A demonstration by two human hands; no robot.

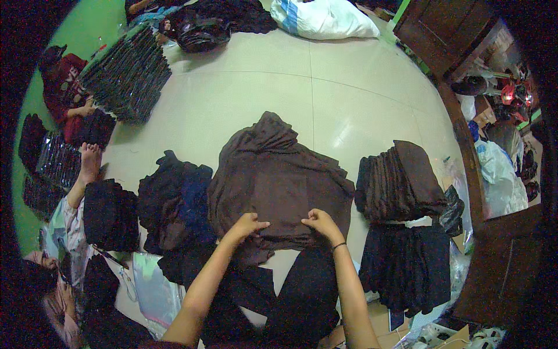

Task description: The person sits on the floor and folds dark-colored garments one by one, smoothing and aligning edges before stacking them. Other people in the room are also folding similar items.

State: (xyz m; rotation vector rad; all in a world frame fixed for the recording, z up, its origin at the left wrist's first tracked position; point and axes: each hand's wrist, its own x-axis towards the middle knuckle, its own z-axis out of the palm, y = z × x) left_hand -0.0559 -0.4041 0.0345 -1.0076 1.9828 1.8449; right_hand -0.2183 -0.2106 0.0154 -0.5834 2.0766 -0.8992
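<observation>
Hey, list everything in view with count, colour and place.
Spread cloth: one, dark brown, centre
Folded stack: one, dark brown, centre right
Cloth pile: one, black, lower right
Cloth stack: one, black, left
Mixed heap: one, black and navy, centre left
Packet stacks: at least two, dark, left
Sack: one, white and blue, top
Plastic bags: uncountable, clear, lower left
Wooden panels: several, brown, right
Other people: at least two, one in maroon, left
Left hand, right hand: one each, bare, at spread cloth
</observation>
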